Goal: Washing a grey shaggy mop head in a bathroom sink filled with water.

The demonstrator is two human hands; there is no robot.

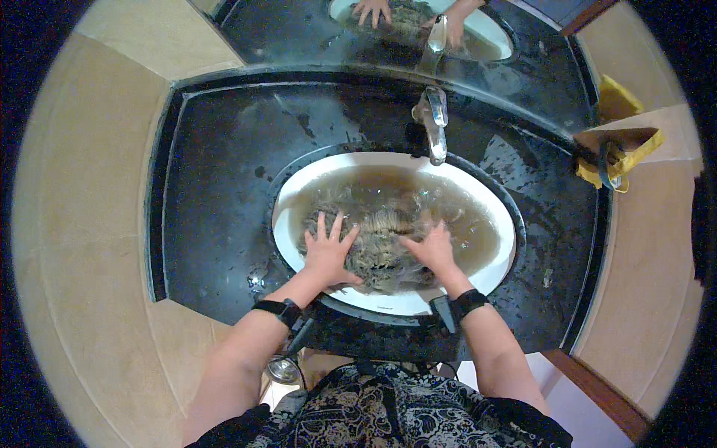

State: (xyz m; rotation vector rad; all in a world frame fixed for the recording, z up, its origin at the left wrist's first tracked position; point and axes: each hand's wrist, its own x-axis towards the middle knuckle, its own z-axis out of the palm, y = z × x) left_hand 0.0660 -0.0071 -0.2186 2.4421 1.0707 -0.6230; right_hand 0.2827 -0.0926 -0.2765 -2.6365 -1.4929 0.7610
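Note:
A shaggy grey-beige bundle of strands (381, 250), looking like a mop head, lies soaked in cloudy brown water (366, 183) in the white oval sink (508, 250). My left hand (326, 254) presses on the bundle's left part, its fingers spread wide. On the right side my right hand (435, 248) rests at the bundle's edge, thumb apart from the fingers. Its fingertips are partly under the water and blurred. Neither hand is closed round the strands. A paler, ribbed band shows between the two hands.
A chrome tap (435, 123) stands behind the sink, its spout over the rim. The dark countertop (216, 187) is wet with drops. At the right wall hangs a holder with a yellow cloth (635, 160). A mirror (299, 33) rises at the back.

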